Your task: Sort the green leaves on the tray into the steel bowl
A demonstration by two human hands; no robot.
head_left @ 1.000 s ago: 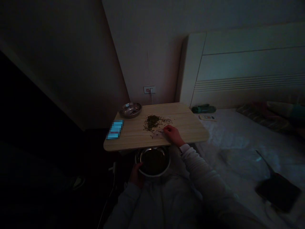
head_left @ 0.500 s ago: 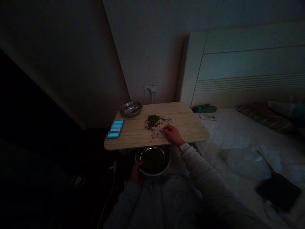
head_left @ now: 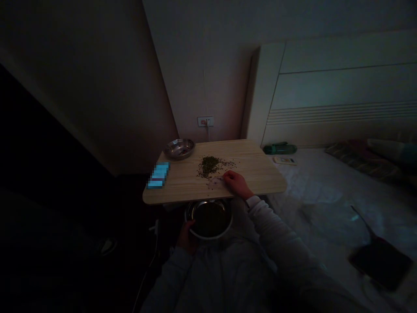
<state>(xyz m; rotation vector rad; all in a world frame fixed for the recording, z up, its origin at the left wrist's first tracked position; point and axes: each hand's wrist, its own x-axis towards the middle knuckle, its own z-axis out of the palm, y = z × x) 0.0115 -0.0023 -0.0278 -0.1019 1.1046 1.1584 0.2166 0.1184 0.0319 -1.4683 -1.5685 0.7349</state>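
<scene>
Counting one heap of small green grains (head_left: 209, 166), too many to number, spreading across the middle of one desk (head_left: 257, 169) and straying toward the right. Adding two metal bowls: the far bowl (head_left: 179, 157) at the far left corner, and the near bowl (head_left: 210, 238) below the near edge, with dark contents too dim to make out. Finding also one glowing screen (head_left: 158, 175) at the desk's left end, plus one green bottle (head_left: 280, 149) and one pale handset (head_left: 285, 161) on the bed (head_left: 301, 174) to the right.

Using both hands: gripping the near bowl's left rim with the left hand (head_left: 188, 237), hooking the thumb over it. Extending the right hand (head_left: 236, 182) from the lower right onto the desk, curling its fingers inward near the heap, aiming the fingertips left at a pale patch (head_left: 215, 181). Being unable to tell about any pinching there.
</scene>
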